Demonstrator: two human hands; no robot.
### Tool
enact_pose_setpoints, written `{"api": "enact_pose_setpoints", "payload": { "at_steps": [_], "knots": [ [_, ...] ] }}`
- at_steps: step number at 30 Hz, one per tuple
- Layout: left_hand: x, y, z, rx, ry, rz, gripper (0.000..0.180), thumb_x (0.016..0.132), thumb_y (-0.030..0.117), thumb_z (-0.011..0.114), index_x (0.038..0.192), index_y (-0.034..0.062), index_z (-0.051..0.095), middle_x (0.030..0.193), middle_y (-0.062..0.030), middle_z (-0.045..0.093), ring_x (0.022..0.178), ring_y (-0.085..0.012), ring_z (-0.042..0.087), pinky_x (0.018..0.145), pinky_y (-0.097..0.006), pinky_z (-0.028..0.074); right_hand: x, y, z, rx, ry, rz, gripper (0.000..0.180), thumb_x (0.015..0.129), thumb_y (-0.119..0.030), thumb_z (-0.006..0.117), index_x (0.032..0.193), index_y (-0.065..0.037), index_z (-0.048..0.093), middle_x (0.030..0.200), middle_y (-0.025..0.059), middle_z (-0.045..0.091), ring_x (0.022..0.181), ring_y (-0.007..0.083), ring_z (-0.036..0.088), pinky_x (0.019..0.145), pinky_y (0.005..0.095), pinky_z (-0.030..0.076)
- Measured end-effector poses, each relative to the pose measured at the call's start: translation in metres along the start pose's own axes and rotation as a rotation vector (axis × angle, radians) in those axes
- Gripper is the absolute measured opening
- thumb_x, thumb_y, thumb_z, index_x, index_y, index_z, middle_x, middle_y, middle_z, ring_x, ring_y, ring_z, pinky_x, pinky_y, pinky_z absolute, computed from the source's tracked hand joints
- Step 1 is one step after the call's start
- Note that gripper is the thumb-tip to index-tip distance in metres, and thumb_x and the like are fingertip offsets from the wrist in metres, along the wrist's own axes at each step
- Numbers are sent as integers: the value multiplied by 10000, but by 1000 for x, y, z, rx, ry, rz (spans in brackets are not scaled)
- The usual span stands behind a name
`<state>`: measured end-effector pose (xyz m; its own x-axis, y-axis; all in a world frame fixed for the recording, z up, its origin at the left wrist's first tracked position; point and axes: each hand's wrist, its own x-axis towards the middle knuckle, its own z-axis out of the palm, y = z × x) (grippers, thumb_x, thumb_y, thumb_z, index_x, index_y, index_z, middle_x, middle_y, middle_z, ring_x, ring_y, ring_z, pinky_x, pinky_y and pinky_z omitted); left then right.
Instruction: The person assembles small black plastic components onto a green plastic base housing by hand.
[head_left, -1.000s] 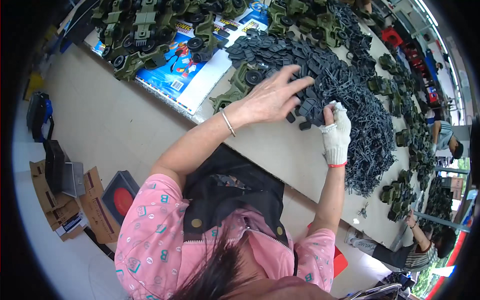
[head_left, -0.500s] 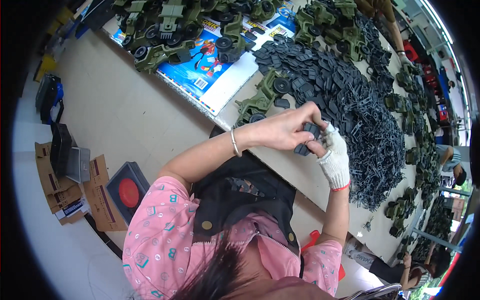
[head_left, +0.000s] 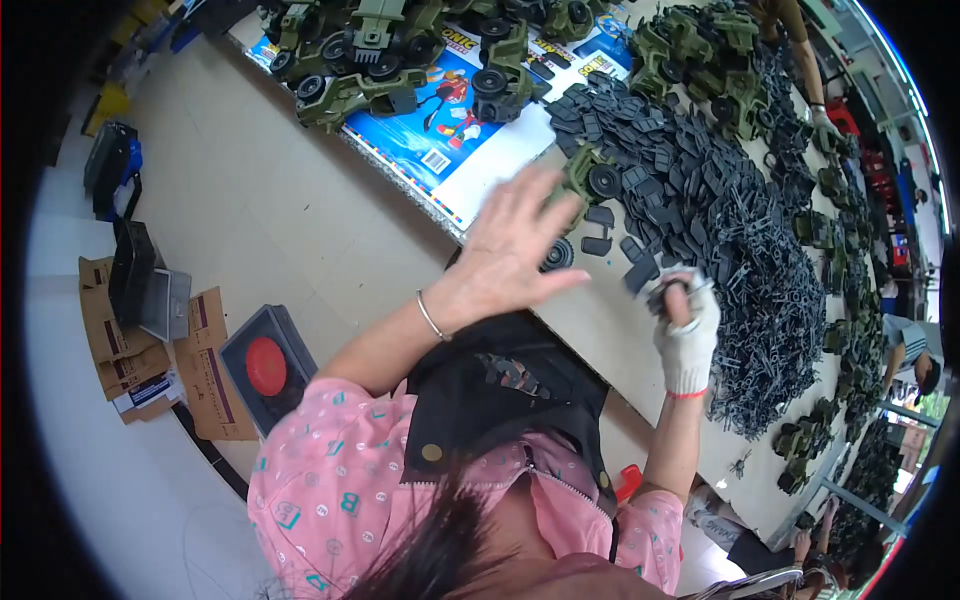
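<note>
Beige tabletop [head_left: 640, 340] ran diagonally from the upper left of the frame down to the lower right, with pale floor at left. Nearest, I saw my right hand [head_left: 685, 325], in a white knit glove, closed around small dark grey plastic parts [head_left: 655, 290] right of centre. My bare left hand [head_left: 510, 250] hung at centre, fingers spread wide, gripping nothing, just beside a green toy vehicle [head_left: 595, 180]. Beyond, a heap of dark grey parts [head_left: 730, 230] filled the right side. Farthest, at the top, more green toy trucks [head_left: 370, 60] sat on blue printed cardboard [head_left: 450, 130].
</note>
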<state>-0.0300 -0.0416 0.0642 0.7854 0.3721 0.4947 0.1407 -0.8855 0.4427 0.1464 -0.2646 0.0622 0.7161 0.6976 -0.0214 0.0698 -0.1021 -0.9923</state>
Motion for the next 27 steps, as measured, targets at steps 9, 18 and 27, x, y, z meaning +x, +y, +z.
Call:
{"api": "enact_pose_setpoints", "payload": {
  "at_steps": [9, 18, 27],
  "knots": [
    [-13, -28, -10, -221, -20, 119, 351, 670, 129, 850, 934, 58, 629, 1174, -148, 600, 1091, -368, 585, 902, -443, 525, 59, 32, 31, 823, 262, 215, 310, 1033, -340, 665, 1134, -64, 570, 1142, 97, 601, 1057, 291, 628, 889, 480, 532],
    [0, -81, -64, 24, -384, 680, 219, 720, 25, 752, 864, 42, 588, 1273, -123, 609, 1230, -330, 585, 973, -410, 558, 70, 57, 35, 93, 166, 193, 304, 1071, -268, 580, 1282, -49, 583, 1217, 93, 649, 922, 167, 639, 720, 318, 542],
    [15, -74, -11, -386, -246, 163, 523, 833, 40, 698, 1329, 92, 541, 1649, -108, 371, 1566, -339, 270, 1243, -535, 289, 40, 61, 20, 416, 153, 157, 220, 1026, -214, 664, 1162, -58, 590, 986, 42, 595, 774, 138, 584, 660, 291, 491]
  ]
}}
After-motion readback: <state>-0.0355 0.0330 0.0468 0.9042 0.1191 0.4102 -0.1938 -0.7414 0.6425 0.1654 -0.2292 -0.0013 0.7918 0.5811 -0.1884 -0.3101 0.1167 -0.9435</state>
